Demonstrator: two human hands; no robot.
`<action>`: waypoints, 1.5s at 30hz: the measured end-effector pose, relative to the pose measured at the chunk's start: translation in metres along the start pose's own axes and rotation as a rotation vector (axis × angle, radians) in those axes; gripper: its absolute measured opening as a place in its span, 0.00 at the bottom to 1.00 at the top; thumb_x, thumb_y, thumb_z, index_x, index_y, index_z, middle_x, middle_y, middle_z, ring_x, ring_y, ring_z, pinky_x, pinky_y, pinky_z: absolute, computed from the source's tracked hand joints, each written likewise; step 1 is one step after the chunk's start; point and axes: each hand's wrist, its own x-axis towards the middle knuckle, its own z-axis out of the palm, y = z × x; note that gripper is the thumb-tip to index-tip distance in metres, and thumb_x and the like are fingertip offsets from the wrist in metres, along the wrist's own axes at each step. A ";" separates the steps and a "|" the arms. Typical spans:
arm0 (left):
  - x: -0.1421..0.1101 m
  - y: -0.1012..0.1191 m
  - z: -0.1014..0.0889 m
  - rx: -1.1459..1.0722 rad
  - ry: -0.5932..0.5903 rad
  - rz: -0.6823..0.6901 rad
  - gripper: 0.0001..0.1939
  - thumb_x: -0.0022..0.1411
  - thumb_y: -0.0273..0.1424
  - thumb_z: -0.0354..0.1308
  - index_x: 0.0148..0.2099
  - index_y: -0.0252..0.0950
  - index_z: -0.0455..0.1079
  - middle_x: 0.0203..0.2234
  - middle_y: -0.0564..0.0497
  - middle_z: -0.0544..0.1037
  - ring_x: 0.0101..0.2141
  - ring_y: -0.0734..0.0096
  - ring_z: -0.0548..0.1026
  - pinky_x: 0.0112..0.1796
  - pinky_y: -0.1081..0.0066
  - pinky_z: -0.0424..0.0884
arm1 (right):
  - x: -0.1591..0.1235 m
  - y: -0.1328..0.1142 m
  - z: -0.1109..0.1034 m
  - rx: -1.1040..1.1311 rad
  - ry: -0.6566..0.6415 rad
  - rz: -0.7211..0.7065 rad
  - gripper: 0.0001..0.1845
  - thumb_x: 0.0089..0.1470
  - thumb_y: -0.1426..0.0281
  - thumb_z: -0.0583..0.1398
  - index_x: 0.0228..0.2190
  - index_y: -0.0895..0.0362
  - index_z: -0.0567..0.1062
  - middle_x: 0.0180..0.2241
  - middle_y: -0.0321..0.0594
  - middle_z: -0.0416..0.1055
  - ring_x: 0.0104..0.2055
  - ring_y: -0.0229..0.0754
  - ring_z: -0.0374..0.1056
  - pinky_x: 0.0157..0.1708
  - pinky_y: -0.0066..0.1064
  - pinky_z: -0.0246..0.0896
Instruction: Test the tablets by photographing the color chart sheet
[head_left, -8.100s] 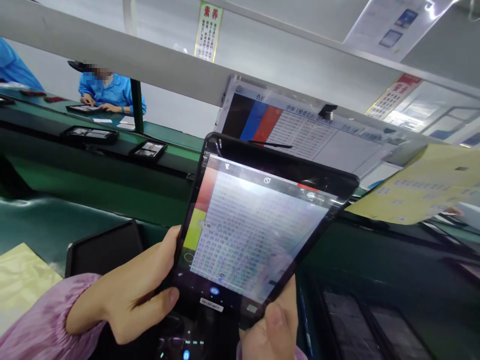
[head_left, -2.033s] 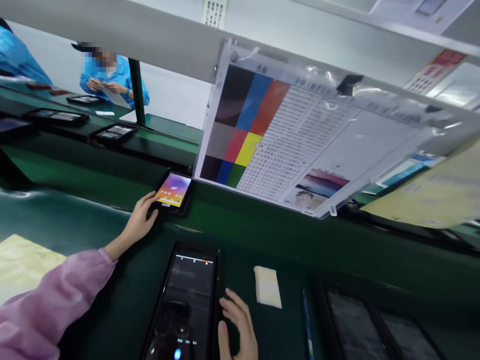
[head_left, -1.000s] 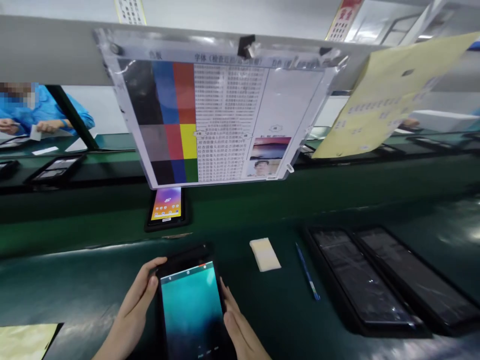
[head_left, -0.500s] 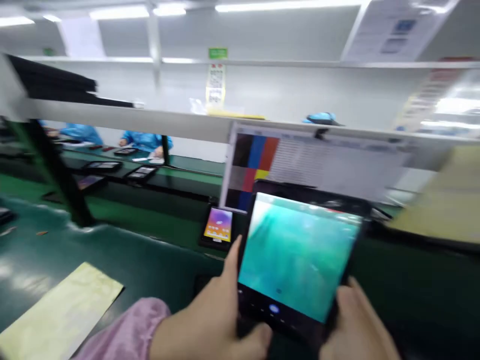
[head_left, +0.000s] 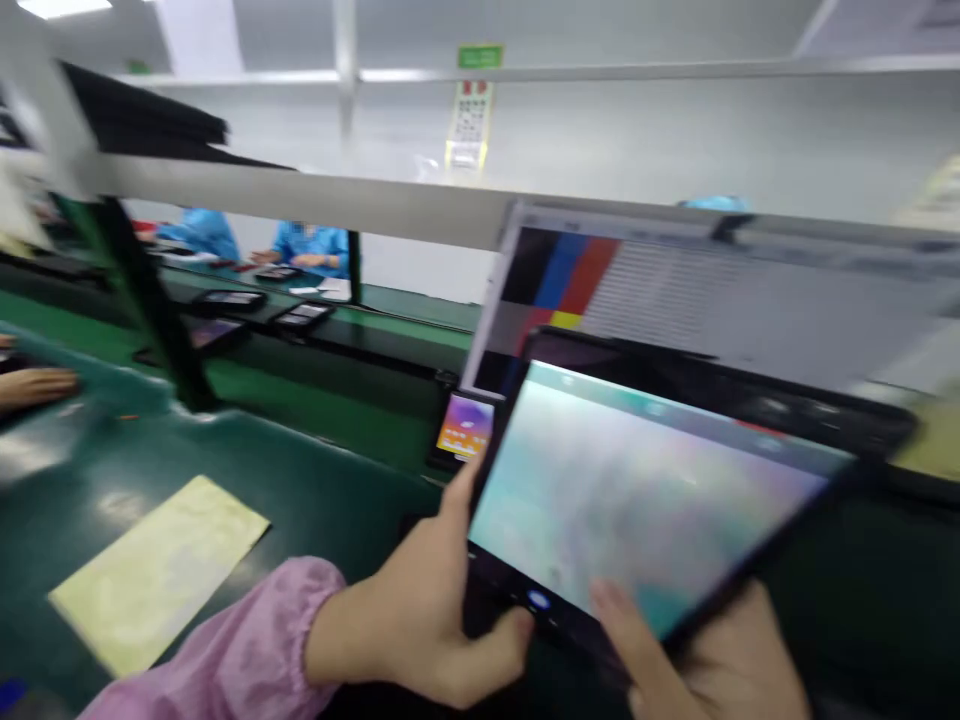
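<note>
A black tablet [head_left: 645, 500] is held up in front of me, tilted, its lit screen showing a blurred pale green and grey camera picture. My left hand [head_left: 420, 610] grips its left edge, the thumb near the lower left corner. At the lower right, my right hand [head_left: 712, 660] holds the tablet from beneath, with its thumb lying over the bottom of the screen. Behind the tablet stands a printed chart [head_left: 577, 270] with colour blocks and lines of text. A smaller device [head_left: 463, 425] with a lit purple and yellow screen leans beside the chart.
A yellowish sheet [head_left: 161, 575] lies on the green table [head_left: 330, 500]. At the far left rests another person's hand [head_left: 37, 388]. Several devices lie on the dark line behind a post [head_left: 154, 310]. People in blue sleeves [head_left: 319, 250] sit beyond.
The tablet has swung wider and tilted, and its picture has turned from green to paler grey. My right thumb has come onto the screen. Another person's hand has appeared at the left.
</note>
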 end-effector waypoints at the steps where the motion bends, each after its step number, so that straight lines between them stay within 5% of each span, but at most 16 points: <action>1: -0.003 0.001 0.000 0.014 -0.004 -0.020 0.57 0.62 0.28 0.61 0.76 0.35 0.20 0.60 0.34 0.72 0.59 0.46 0.74 0.59 0.53 0.72 | -0.002 -0.006 0.001 -0.012 0.014 -0.019 0.28 0.58 0.58 0.69 0.55 0.53 0.72 0.45 0.47 0.79 0.42 0.52 0.79 0.36 0.35 0.80; 6: -0.016 -0.005 0.003 -0.024 0.117 -0.220 0.55 0.58 0.33 0.68 0.77 0.37 0.38 0.56 0.35 0.76 0.62 0.36 0.70 0.55 0.46 0.77 | -0.002 -0.019 0.007 0.056 0.011 -0.060 0.23 0.61 0.63 0.67 0.56 0.52 0.72 0.48 0.43 0.78 0.47 0.49 0.77 0.46 0.36 0.78; 11: -0.018 -0.004 0.007 -0.006 0.188 -0.188 0.52 0.55 0.34 0.71 0.75 0.40 0.49 0.60 0.36 0.73 0.62 0.36 0.70 0.55 0.45 0.77 | -0.004 -0.019 0.002 0.084 -0.044 -0.065 0.24 0.62 0.63 0.66 0.58 0.52 0.72 0.49 0.44 0.77 0.50 0.51 0.76 0.47 0.39 0.77; 17: -0.016 -0.002 0.008 0.011 0.146 -0.160 0.53 0.58 0.31 0.67 0.77 0.43 0.41 0.66 0.37 0.66 0.66 0.33 0.64 0.56 0.42 0.75 | -0.002 -0.021 0.000 0.036 -0.087 -0.085 0.24 0.64 0.63 0.64 0.60 0.51 0.70 0.50 0.45 0.76 0.52 0.51 0.74 0.51 0.42 0.75; 25: -0.014 -0.003 0.009 0.110 0.068 -0.082 0.52 0.67 0.33 0.61 0.77 0.44 0.25 0.66 0.34 0.66 0.62 0.39 0.71 0.47 0.54 0.83 | 0.000 -0.016 0.001 0.084 -0.103 -0.157 0.24 0.65 0.66 0.64 0.60 0.49 0.70 0.48 0.43 0.76 0.49 0.49 0.76 0.48 0.39 0.77; 33: -0.014 -0.003 0.009 0.079 0.056 -0.094 0.52 0.67 0.32 0.62 0.77 0.44 0.27 0.66 0.36 0.66 0.63 0.42 0.70 0.53 0.52 0.78 | 0.000 -0.011 0.002 0.040 -0.086 -0.165 0.24 0.65 0.65 0.64 0.61 0.47 0.69 0.49 0.42 0.76 0.51 0.49 0.75 0.49 0.38 0.77; 45: -0.013 -0.002 0.010 0.145 0.078 -0.088 0.51 0.68 0.35 0.60 0.77 0.42 0.25 0.62 0.34 0.70 0.60 0.44 0.74 0.49 0.57 0.81 | -0.001 -0.015 0.002 0.078 -0.110 -0.163 0.25 0.65 0.66 0.63 0.62 0.46 0.68 0.54 0.42 0.75 0.56 0.50 0.73 0.52 0.38 0.75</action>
